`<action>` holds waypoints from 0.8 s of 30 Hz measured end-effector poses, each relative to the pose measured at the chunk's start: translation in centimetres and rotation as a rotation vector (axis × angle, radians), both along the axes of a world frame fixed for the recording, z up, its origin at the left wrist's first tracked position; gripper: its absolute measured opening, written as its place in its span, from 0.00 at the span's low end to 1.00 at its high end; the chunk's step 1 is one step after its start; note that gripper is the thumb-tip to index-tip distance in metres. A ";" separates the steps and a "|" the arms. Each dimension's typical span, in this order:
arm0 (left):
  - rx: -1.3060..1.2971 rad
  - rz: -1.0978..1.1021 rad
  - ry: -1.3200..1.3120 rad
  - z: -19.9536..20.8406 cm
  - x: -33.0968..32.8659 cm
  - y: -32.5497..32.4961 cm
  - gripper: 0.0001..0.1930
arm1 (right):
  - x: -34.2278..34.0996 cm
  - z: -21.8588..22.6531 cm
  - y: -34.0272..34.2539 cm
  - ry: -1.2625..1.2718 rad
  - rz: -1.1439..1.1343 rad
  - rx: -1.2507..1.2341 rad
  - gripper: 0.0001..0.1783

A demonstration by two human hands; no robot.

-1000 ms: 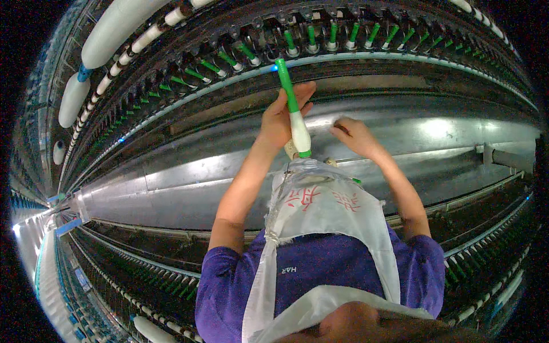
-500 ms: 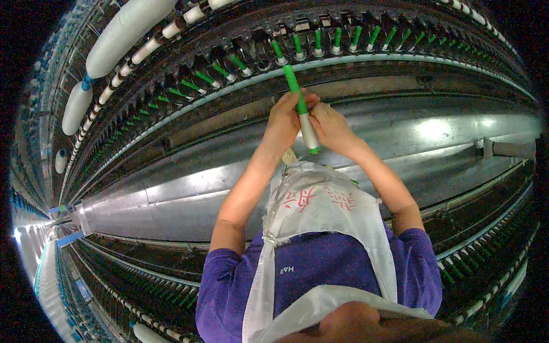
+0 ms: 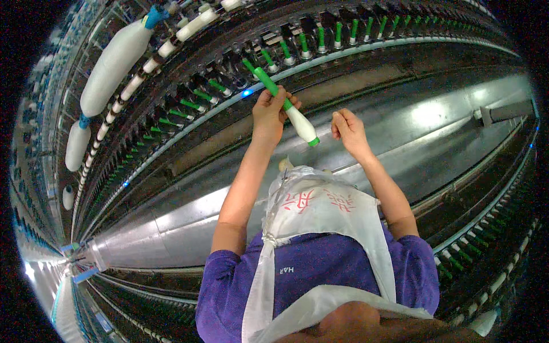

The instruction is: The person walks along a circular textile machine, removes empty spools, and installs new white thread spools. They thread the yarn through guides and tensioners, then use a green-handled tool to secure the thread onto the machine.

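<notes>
A green spinning bobbin (image 3: 301,124) with white yarn wound on its lower part lies slantwise in front of me, its bare green end pointing up and left toward the machine. My left hand (image 3: 267,119) is closed round its green middle. To the right, apart from the bobbin, my right hand (image 3: 350,132) has its thumb and fingers pressed together; any thread between them is too fine to make out. Just beyond the held bobbin runs a row of spindles carrying green bobbins (image 3: 286,52), each with a little white yarn low down.
A pale rail (image 3: 337,56) edges the spindle row, with a blue light (image 3: 246,92) on it. Large white roving bobbins (image 3: 114,74) hang at the upper left. A shiny metal surface (image 3: 189,211) crosses behind my apron (image 3: 320,200). Another spindle row (image 3: 466,248) stands at the lower right.
My right hand has come away from the bobbin and moved right. The left hand has shifted left with the bobbin, which now tilts more. My view has turned slightly along the machine.
</notes>
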State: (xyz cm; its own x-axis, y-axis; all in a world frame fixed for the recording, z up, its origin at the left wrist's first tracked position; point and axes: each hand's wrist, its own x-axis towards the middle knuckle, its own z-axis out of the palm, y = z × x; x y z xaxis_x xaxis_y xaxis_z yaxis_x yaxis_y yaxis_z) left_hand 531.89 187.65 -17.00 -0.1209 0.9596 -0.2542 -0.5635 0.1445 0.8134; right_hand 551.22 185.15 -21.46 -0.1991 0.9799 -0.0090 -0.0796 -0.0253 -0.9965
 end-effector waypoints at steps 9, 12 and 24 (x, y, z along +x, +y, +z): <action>0.069 0.089 -0.052 -1.1 0.6 0.0 0.08 | 2.5 -2.7 -1.2 0.245 -0.096 -0.105 0.12; 0.115 0.172 -0.091 -1.7 0.1 0.2 0.09 | 2.4 -4.4 -2.4 0.321 -0.138 -0.231 0.11; 0.131 0.428 -0.018 -3.1 -4.5 -0.2 0.10 | 14.6 -17.1 0.1 1.301 -0.468 -0.366 0.05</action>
State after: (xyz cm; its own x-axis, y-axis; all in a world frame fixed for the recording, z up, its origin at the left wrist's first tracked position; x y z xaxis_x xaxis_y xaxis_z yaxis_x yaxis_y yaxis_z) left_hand 527.37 187.46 -20.05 -0.5105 0.8485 -0.1393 -0.5644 -0.2084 0.7988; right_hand 565.77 185.21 -38.59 0.0734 0.9390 -0.3361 -0.9881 0.0228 -0.1521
